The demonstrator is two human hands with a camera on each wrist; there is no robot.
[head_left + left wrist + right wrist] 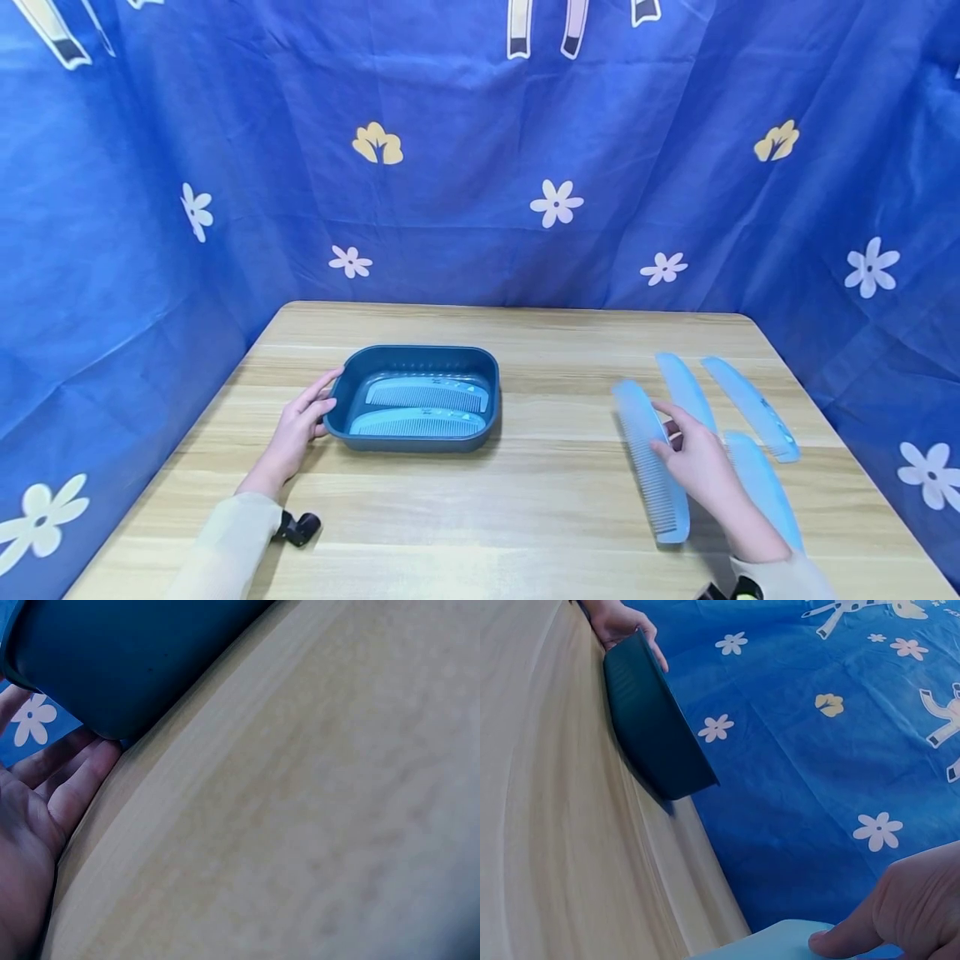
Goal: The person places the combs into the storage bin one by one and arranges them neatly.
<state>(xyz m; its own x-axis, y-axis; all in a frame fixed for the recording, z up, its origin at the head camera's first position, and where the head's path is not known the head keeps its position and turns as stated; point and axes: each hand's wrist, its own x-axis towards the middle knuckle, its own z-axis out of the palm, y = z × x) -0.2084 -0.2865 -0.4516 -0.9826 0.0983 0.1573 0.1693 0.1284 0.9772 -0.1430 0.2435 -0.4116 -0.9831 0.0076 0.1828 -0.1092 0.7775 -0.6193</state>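
My right hand [701, 458] pinches a light blue comb [651, 462] by its spine, between thumb and fingers. The comb is tilted, teeth toward the left, and its pale end [780, 941] shows at the bottom of the right wrist view. My left hand [296, 429] rests against the left end of a dark teal basin [412, 444], fingers extended at its rim and side. The left wrist view shows those fingers [79, 780] by the basin's lower corner. Inside the basin lie an upper comb [427, 393] and a lower comb [417, 423], side by side.
Right of the held comb are three more blue combs: one behind it [686, 387], one at the far right [753, 408] and one [765, 487] partly covered by my right forearm. The wooden table [555, 500] meets a blue patterned curtain [465, 208] around its back and sides.
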